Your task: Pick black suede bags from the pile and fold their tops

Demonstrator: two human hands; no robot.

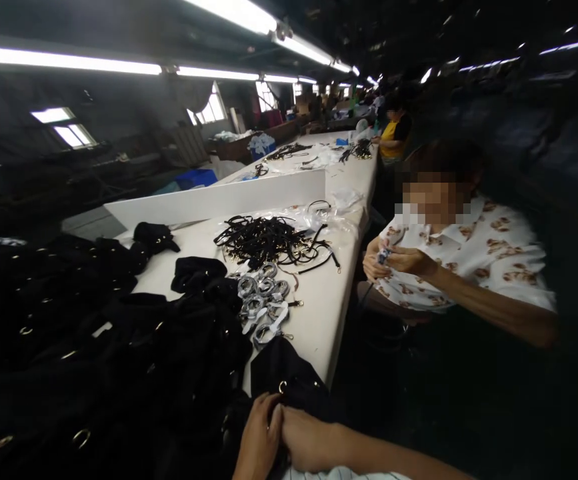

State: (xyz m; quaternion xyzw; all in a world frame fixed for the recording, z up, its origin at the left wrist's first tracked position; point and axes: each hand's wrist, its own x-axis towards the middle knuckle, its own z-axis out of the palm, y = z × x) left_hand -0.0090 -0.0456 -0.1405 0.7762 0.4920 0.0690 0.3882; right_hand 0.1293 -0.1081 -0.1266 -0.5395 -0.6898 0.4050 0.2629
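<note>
Both hands are close together at the bottom edge of the head view, against a black cloth piece (286,373) with a gold ring. My left hand (261,427) has its fingers curled on the near edge of this cloth. My right hand (306,433) touches it from the right, closed on the same cloth, with its fingertips hidden. A big heap of black cloth items (119,373) with gold rings covers the left side. Beyond my hands lie several coiled grey straps (266,288) with white wraps, and behind them a tangled pile of black straps (263,240) with gold clasps.
The long white table (319,333) runs away from me, crossed by an upright white board (229,198). A person (469,267) sits close on the right, holding a small item in both hands. Farther back another person (393,133) in yellow and black is at the table.
</note>
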